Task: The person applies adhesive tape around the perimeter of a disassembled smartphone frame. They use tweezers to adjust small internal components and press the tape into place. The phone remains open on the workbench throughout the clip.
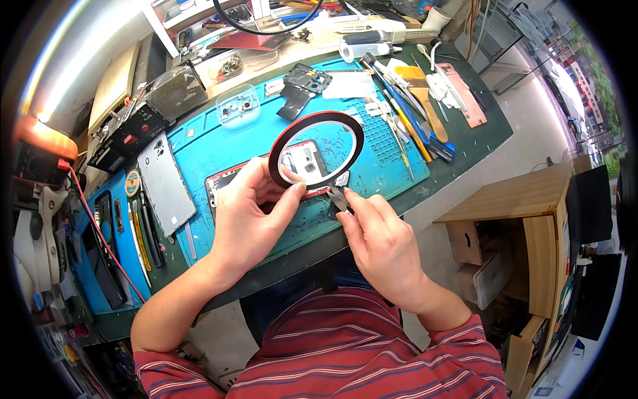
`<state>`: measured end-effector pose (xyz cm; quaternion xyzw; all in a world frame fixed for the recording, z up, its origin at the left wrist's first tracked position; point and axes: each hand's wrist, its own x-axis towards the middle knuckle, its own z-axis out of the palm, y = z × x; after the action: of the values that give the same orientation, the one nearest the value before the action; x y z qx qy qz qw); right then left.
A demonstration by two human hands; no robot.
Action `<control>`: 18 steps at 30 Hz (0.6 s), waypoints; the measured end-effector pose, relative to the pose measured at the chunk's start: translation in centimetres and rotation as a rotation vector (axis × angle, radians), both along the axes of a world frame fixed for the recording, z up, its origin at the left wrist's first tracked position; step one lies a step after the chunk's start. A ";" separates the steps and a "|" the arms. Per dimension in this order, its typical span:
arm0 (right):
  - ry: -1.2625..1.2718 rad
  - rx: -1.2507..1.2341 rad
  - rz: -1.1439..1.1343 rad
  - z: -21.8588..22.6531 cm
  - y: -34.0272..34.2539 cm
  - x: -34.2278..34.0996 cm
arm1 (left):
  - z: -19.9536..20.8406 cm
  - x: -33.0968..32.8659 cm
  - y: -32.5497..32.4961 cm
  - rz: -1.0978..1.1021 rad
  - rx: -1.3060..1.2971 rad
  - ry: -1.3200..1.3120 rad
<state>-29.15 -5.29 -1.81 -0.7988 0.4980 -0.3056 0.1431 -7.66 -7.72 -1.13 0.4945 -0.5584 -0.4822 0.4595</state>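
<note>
My left hand [249,216] pinches the lower left rim of a roll of thin tape [274,147], black with a red edge, held up above the bench. To its right, the fingers of my right hand [382,233] are closed on a small grey metal tool [337,197]. Its tip sits close to the bottom of the roll; whether it touches the tape I cannot tell. Beneath the roll lies an opened phone with a red frame [216,179], its inner parts partly showing through the ring. My left hand covers some of that phone.
The blue work mat [216,143] carries a clear plastic box [238,106] of small parts and a black phone part [308,78]. Brushes, including a wooden-handled brush [425,100], lie at the right. A grey phone back [165,183] and a black phone [100,263] lie left.
</note>
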 end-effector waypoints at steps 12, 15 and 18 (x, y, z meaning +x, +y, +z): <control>-0.142 0.051 -0.150 -0.3 -0.5 -0.7 | -0.6 -0.1 0.0 0.049 -0.029 0.092; -0.406 0.160 -0.239 0.9 -1.3 -1.8 | -0.1 -0.2 0.5 0.016 -0.045 0.149; -0.837 0.239 0.006 1.8 -2.1 -3.4 | 1.2 -0.6 1.5 -0.133 -0.034 0.182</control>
<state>-32.59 -7.43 -0.06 -0.5854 0.4268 -0.5428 0.4249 -8.28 -6.26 0.05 0.4025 -0.5540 -0.5450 0.4837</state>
